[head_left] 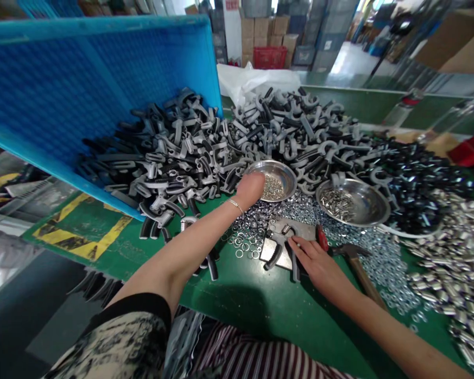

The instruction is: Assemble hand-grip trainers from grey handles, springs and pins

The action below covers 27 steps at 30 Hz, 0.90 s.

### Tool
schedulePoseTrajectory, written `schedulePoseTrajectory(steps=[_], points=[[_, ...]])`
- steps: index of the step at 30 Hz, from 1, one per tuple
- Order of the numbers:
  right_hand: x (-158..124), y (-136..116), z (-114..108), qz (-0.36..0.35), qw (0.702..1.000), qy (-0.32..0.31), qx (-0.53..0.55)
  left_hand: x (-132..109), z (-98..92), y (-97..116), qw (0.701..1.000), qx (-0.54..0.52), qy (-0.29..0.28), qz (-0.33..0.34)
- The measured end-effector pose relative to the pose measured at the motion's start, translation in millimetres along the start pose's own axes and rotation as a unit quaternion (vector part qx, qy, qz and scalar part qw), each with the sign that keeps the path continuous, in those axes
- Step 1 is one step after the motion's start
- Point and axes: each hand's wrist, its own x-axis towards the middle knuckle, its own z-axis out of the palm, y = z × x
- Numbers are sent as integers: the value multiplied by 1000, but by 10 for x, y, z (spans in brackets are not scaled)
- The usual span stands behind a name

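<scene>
My left hand [252,188] reaches into a steel bowl [288,181] of tiny metal pieces [274,187]. Its fingers curl down against the near left side, and their tips are hidden. My right hand [313,259] holds the right handle of a grey and black hand grip exerciser [278,247], its thumb and fingers near the pivot end. The exerciser lies on a small metal plate [267,250] with its handles spread towards me. A small metal part [286,229] shows at its top.
A hammer [361,268] lies right of my right hand. Behind are heaped grey and black handles [300,123], spilling from a tipped blue crate [102,68]. A second bowl [373,202] holds small pins. Loose rings [247,242], black parts [422,179] and shiny metal cylinders [458,263] cover the bench.
</scene>
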Motion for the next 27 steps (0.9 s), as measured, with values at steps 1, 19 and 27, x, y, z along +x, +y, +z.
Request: schedulePoseTrajectory(steps=[1,19,27], points=[[13,-5,7,5,1000,5,13,-120,-32,53,999,-15,25,21],[-1735,313,-20,300,952,68,-1,-1374,414,325,944,-134,14,303],[-1585,361,-117,328,942,38,61,-1355,408,299,938,-79,9,338]])
